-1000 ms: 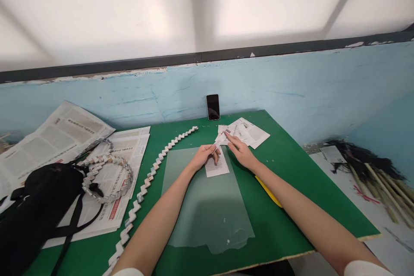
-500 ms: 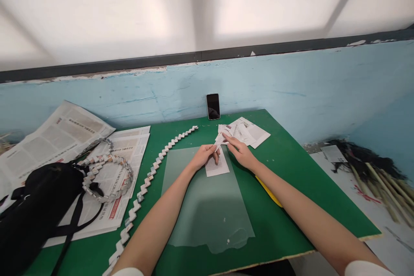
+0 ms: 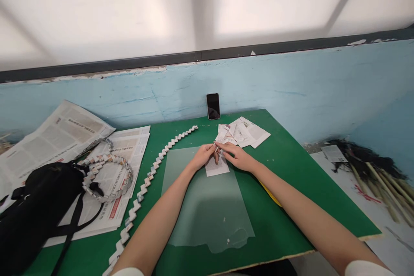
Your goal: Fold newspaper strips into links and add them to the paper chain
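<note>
My left hand [image 3: 205,156] is closed, its thumb and fingers pinching a small folded strip of paper [image 3: 217,150]. From the other side my right hand [image 3: 238,157] meets it, fingertips closed on the same strip, most of which the fingers cover. Beneath both hands a printed paper piece [image 3: 218,169] lies on a translucent sheet [image 3: 207,207]. Just beyond the right hand is a loose pile of cut newspaper pieces [image 3: 255,134]. To the left, a zigzag chain of folded paper [image 3: 150,175] runs along the green table [image 3: 300,181].
A phone [image 3: 213,106] leans upright against the blue wall. Newspapers [image 3: 129,146], a coiled paper chain [image 3: 124,177] and a black bag [image 3: 42,194] lie at left. Something yellow and curved [image 3: 270,192] shows under my right forearm. Sticks [image 3: 381,185] lie beyond the table's right edge.
My right hand has moved slightly down and left, onto the strip at my left fingertips. The strip's far end, which stuck up before, is now folded down or covered.
</note>
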`<state>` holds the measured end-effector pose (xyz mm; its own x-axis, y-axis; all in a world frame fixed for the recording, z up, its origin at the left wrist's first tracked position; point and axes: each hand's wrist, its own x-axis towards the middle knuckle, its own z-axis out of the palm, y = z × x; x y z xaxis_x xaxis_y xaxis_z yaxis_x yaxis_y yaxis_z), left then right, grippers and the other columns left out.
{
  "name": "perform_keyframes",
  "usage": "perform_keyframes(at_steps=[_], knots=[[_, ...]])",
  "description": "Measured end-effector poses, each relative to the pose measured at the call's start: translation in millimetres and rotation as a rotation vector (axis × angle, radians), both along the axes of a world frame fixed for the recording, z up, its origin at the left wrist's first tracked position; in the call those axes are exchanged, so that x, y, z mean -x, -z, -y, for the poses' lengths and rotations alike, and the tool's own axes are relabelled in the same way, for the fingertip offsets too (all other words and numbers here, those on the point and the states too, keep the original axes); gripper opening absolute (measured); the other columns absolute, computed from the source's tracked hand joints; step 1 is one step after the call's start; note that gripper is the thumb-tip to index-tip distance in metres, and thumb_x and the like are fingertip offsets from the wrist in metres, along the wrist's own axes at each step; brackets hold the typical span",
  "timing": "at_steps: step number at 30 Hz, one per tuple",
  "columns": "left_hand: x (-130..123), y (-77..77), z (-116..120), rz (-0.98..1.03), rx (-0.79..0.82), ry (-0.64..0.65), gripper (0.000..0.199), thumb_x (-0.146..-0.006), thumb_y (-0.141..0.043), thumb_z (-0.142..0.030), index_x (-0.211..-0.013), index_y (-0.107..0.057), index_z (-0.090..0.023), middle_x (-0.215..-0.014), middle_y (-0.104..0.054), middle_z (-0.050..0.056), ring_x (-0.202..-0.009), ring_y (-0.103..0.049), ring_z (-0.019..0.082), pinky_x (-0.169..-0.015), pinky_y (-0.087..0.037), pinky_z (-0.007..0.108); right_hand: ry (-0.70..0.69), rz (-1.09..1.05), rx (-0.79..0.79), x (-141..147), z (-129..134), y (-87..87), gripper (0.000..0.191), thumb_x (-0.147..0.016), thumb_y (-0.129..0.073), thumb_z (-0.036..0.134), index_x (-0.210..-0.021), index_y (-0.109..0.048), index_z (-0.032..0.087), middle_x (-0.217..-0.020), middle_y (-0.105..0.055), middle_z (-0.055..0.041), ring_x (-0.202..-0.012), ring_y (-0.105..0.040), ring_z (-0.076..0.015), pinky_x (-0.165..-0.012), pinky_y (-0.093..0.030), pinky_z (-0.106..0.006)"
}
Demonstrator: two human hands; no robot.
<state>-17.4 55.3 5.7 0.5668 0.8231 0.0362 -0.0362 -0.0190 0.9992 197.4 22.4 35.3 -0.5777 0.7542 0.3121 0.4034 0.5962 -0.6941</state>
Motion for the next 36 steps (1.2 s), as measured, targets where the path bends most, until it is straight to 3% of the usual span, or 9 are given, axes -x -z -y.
perform_keyframes(at_steps=[7,11,19,31,36], knots=[[-3.2,-0.6,-1.1,0.054,0.063,-0.178,0.048,-0.086,-0.065,-0.064,-0.082,-0.06,-0.017,-0.057,-0.066,0.002,-0.054,-0.061,0.016,-0.063,-0.046,0.027,0.015,0.039,-0.013,-0.3,-0.1,-1.6,0.057,-0.106,-0.039,0.034,-0.162,-0.029,0.032,-0.121,-0.066,-0.011,-0.099,-0.06,-0.0256,-0.094,-0.052,-0.045],[-2.3,0.0,-0.9,0.027,0.034,-0.162,0.049,-0.088,-0.061,-0.065,-0.078,-0.059,-0.017,-0.056,-0.066,0.003,-0.053,-0.06,0.015,-0.063,-0.046,0.027,0.01,0.028,-0.028,0.7,0.7,-2.3,0.058,-0.105,-0.039,0.032,-0.162,-0.027,0.033,-0.134,-0.063,-0.0106,-0.107,-0.06,-0.0264,-0.097,-0.051,-0.046],[-1.5,7.8,-3.7,0.042,-0.001,-0.116,0.047,-0.093,-0.056,-0.063,-0.083,-0.059,-0.017,-0.052,-0.064,0.0,-0.05,-0.058,0.014,-0.063,-0.046,0.026,0.01,0.038,-0.017,0.1,1.1,-3.0,0.058,-0.106,-0.038,0.031,-0.162,-0.026,0.033,-0.136,-0.062,-0.0109,-0.109,-0.059,-0.0263,-0.098,-0.051,-0.046],[-2.9,3.0,-1.4,0.001,0.01,-0.08,0.048,-0.094,-0.05,-0.063,-0.078,-0.055,-0.019,-0.05,-0.063,0.001,-0.048,-0.058,0.015,-0.063,-0.047,0.028,0.002,0.06,-0.017,-1.7,-1.1,2.8,0.055,-0.107,-0.035,0.03,-0.161,-0.029,0.034,-0.12,-0.065,-0.0107,-0.102,-0.059,-0.0253,-0.094,-0.052,-0.044],[-2.7,0.7,-1.7,0.01,0.027,-0.087,0.046,-0.094,-0.052,-0.061,-0.081,-0.058,-0.017,-0.058,-0.066,0.003,-0.056,-0.062,0.017,-0.065,-0.046,0.028,-0.027,0.025,-0.026,-1.1,-0.3,2.2,0.054,-0.107,-0.036,0.031,-0.161,-0.031,0.032,-0.122,-0.064,-0.0109,-0.11,-0.059,-0.0255,-0.1,-0.05,-0.044]])
